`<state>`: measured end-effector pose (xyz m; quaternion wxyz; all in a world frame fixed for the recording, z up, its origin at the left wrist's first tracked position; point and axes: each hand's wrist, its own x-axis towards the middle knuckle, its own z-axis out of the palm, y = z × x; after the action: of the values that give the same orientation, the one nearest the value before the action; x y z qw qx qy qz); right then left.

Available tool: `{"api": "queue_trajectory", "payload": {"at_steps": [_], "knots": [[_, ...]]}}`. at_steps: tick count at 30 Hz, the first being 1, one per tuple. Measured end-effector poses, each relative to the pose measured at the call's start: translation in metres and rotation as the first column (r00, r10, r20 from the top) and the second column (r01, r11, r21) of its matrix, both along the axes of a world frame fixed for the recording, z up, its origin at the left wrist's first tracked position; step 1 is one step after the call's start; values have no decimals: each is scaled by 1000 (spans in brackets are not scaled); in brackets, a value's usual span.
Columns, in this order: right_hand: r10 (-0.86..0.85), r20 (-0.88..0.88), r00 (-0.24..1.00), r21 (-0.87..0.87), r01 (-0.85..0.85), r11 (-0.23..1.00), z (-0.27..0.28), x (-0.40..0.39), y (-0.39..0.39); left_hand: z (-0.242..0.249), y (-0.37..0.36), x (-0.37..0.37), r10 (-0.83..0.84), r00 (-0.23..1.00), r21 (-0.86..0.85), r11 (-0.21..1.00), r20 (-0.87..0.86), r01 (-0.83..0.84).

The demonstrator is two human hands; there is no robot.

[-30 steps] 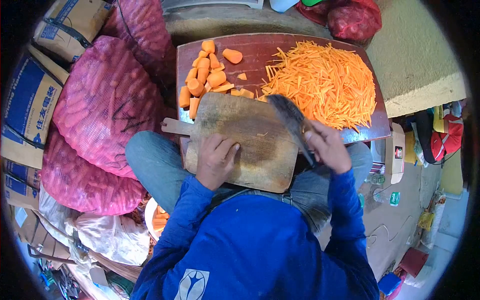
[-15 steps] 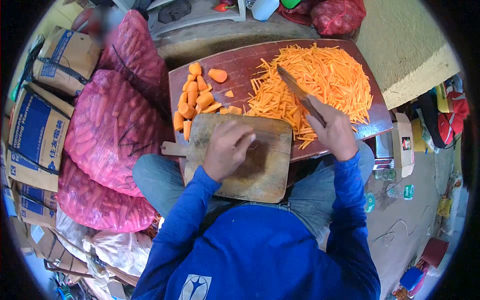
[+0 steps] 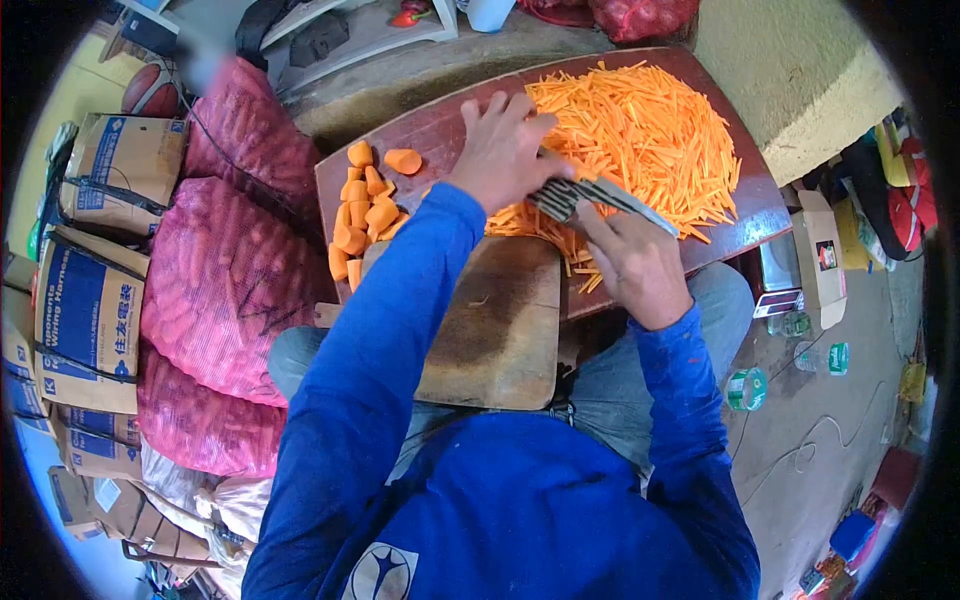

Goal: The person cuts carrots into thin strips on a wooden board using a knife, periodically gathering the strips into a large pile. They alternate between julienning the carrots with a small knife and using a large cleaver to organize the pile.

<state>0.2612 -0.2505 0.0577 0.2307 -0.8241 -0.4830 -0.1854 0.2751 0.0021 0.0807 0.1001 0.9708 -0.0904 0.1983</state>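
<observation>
My right hand (image 3: 635, 265) grips a knife (image 3: 600, 195), whose flat side shows dark and pale stripes, held tilted over the near edge of the carrot strips (image 3: 650, 135). Close to its left end is my left hand (image 3: 505, 150), fingers apart and slightly bent, thumb side toward the blade. Below both hands a worn wooden chopping board (image 3: 500, 330) rests across the lap, against the red table (image 3: 450, 115). Peeled carrot chunks (image 3: 355, 215) lie to the left, partly behind my left sleeve.
Pink mesh sacks of carrots (image 3: 235, 290) and strapped cardboard boxes (image 3: 90, 310) stand along the left. A concrete ledge (image 3: 790, 80) rises behind the table. On the floor at right are an opened carton (image 3: 820, 255) and plastic bottles (image 3: 745, 388).
My left hand has moved from over the board up and right to the knife. The knife has turned flatter, and the board is now bare of that hand.
</observation>
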Motion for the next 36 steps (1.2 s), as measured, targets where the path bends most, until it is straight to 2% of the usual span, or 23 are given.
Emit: {"api": "queue_trajectory", "payload": {"at_steps": [2, 4, 6, 7, 10, 13, 15, 17, 18, 19, 20, 21, 22, 23, 24, 26, 28, 30, 32, 33, 34, 35, 36], "knots": [[-33, -40, 999, 8, 33, 999, 3, 3, -4, -15, 7, 20, 44, 997, 45, 998, 70, -47], [-31, -16, 999, -4, 31, 1000, 2, 6, -6, -8, 3, 20, 17, 995, 0, 1000, 95, -17], [-37, -52, 998, -11, 37, 999, 1, 5, -5, -1, -6, 9, -114, 992, -116, 986, 52, 120], [-35, -54, 998, -12, 35, 999, 2, 4, -4, 1, -9, 5, -137, 989, -42, 989, 53, 140], [-48, -44, 998, -91, 44, 995, 3, -1, 1, -10, -7, 12, -43, 998, 31, 999, 46, 42], [-12, -37, 999, -40, 11, 999, 1, 0, 3, -16, -1, 24, 18, 994, 83, 996, 107, -27], [40, -82, 996, 71, -35, 997, 0, 4, 1, -18, 1, 25, 43, 989, 104, 993, 139, -58], [35, -104, 994, 108, -23, 994, -4, 10, -4, -20, 2, 24, 96, 949, -4, 995, 301, -100], [24, -129, 991, 149, -4, 989, -5, 11, -4, -18, 2, 20, 99, 948, -6, 995, 301, -102], [-14, -209, 978, 114, 39, 993, 0, 10, -6, -17, 1, 13, 125, 921, -98, 991, 369, -95], [-11, -211, 977, 110, 35, 993, -3, 11, -7, -17, -1, 4, 158, 889, -189, 979, 430, -82], [6, -248, 969, 188, 42, 981, -7, 15, -9, -19, -2, -5, 163, 889, -191, 978, 428, -87], [25, -282, 959, 266, 53, 963, -10, 17, -9, -23, -3, -15, 243, 878, -348, 933, 412, -96], [19, -371, 928, 266, 86, 960, -10, 18, -9, -25, -7, -24, 318, 867, -495, 863, 383, -98], [19, -370, 929, 265, 86, 960, -15, 19, -10, -31, -11, -32, 319, 867, -496, 863, 384, -98], [81, -565, 821, 395, 183, 900, -27, 23, -10, -51, -19, -48, 339, 896, -528, 837, 288, -147], [112, -584, 804, 452, 207, 868, -21, 19, -5, -67, -29, -61, 319, 903, -534, 836, 288, -126], [143, -602, 785, 504, 235, 831, -16, 17, -7, -74, -40, -73, 225, 941, -459, 884, 251, -88], [195, -841, 504, 416, 375, 828, -13, 17, -13, -78, -48, -76, 207, 933, -420, 905, 295, -68], [195, -840, 506, 418, 375, 827, -12, 18, -14, -73, -50, -77, 198, 946, -361, 927, 256, -96], [255, -870, 423, 429, 391, 814, -12, 18, -14, -70, -52, -77, 191, 957, -299, 946, 216, -121], [316, -887, 337, 440, 408, 800, -10, 19, -14, -68, -52, -76, 188, 957, -297, 947, 221, -118], [318, -883, 344, 446, 408, 797, -16, 20, -13, -66, -50, -74, 192, 951, -319, 941, 241, -110]]}}
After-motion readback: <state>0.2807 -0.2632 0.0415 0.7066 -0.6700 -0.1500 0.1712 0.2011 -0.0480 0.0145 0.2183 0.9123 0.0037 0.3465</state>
